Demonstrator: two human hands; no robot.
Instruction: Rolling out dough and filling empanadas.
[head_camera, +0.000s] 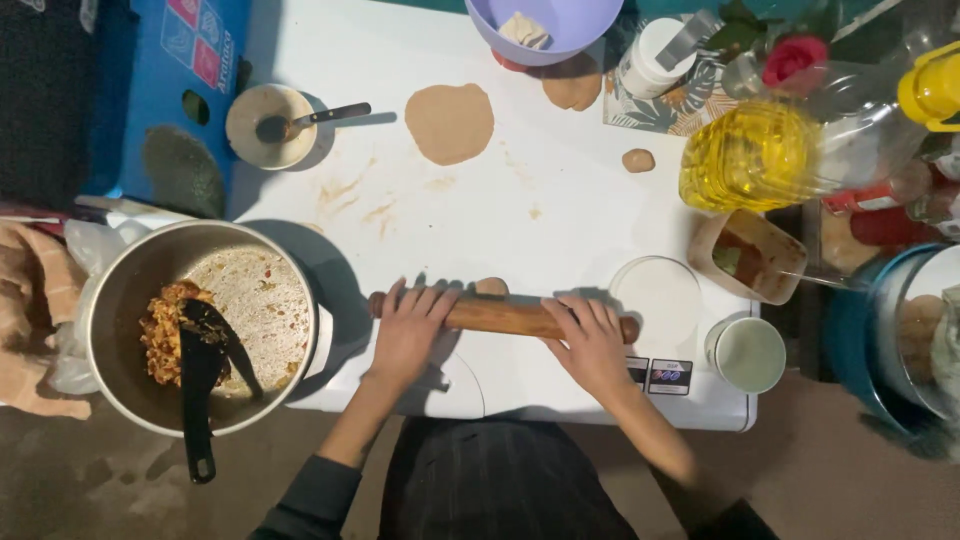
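Both my hands are flat on the wooden rolling pin (500, 317), palms down. Left hand (408, 333) covers the pin's left part, fingers (418, 302) extended and slightly spread over the top, not curled under. Right hand (592, 343) sits on the right part, fingers (583, 312) likewise laid out flat and a little apart. Neither hand grips; both just press on top.

A bit of dough (491, 287) pokes out just beyond my fingertips, between the two hands, under the pin (most of it is hidden, so I can't tell its shape).

All of this rests on the white table (560, 200).

Just right of my right fingers: a clear round lid (657, 298), then a white cup (750, 354) a bit further out. Beyond those, a brown rectangular tub (760, 255) and a big bottle of yellow oil (790, 150).

Left of my left fingers, close by: a large metal pot (130, 300) with orange-brown filling and a black ladle (200, 380) lying in it.

Well ahead of my fingertips: a rolled-out flat dough disc (450, 123), a small dough ball (638, 160) to its right, another dough lump (573, 90) beside a lilac bowl (590, 25). Far ahead-left: a small bowl (250, 135) with a spoon (310, 120) in it.
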